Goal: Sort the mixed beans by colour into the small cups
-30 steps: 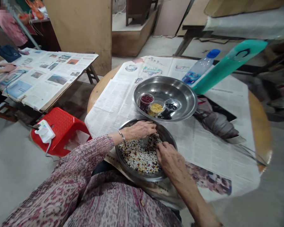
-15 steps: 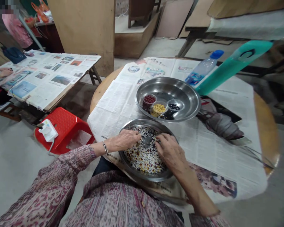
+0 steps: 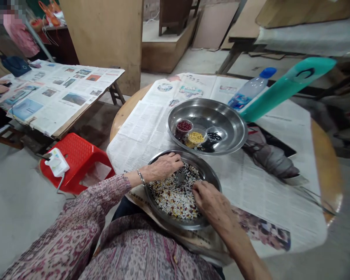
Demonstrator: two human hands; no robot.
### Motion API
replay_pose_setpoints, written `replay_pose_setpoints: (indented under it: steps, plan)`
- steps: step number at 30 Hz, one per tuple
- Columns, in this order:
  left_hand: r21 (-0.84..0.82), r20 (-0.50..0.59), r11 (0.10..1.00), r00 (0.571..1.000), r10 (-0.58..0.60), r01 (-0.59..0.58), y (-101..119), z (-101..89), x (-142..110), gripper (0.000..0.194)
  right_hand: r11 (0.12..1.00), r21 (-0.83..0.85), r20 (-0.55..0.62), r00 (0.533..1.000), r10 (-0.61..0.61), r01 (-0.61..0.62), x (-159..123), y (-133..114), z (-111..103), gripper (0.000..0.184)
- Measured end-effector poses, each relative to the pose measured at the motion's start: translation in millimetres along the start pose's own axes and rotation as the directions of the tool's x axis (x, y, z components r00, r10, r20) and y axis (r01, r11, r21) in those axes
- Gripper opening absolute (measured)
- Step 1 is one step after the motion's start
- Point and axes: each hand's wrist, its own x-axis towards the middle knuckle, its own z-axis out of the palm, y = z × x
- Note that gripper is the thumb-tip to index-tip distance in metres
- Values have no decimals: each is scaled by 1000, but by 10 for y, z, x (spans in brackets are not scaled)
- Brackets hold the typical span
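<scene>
A steel basin (image 3: 213, 175) in front of me holds mixed grains and beans (image 3: 175, 200), white, black, yellow and dark red. My left hand (image 3: 167, 165) reaches over its far left part, fingers curled together and pointing down. At the right side of the mix is my right hand (image 3: 211, 198), thumb and fingers bent in a pinch. Whatever the fingertips hold is too small to make out. Behind stands a second, larger steel basin (image 3: 235, 130) with clear cups of red beans (image 3: 184, 125), yellow beans (image 3: 196, 137) and black beans (image 3: 214, 136).
Newspaper (image 3: 140, 120) covers the round table. Right of the larger basin are a plastic bottle (image 3: 247, 91), a long green object (image 3: 291, 87) and a folded grey umbrella (image 3: 275, 157). A red stool (image 3: 78, 155) bears a power strip (image 3: 57, 162). Another person's hand (image 3: 0, 89) rests on the left table.
My left hand has moved up and right, toward the basin's far rim. My right hand has shifted slightly down, still at the right side of the grains.
</scene>
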Motion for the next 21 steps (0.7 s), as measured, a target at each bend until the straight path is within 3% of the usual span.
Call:
replay_pose_setpoints:
  steps: [5,8,15,18,21]
  plan:
    - [7,70,995,992,-102,102,68,-121,-212,17,989,147,5,1000,-18,17,-83,-60,-50,18]
    - [-13,79,995,993,-93,94,172,-162,-375,15,986,166,-40,999,8,-1,-46,-87,-46,18]
    - [-28,114,997,991,-67,71,523,-183,-581,10,1000,21,-122,992,20,-18,261,-51,10,25]
    - [-58,88,996,994,-66,71,614,-229,-654,14,1000,-18,-77,997,13,-15,256,-42,35,26]
    - [-125,-5,986,993,-115,113,658,-229,-749,15,998,61,0,1000,-16,16,112,-71,23,21]
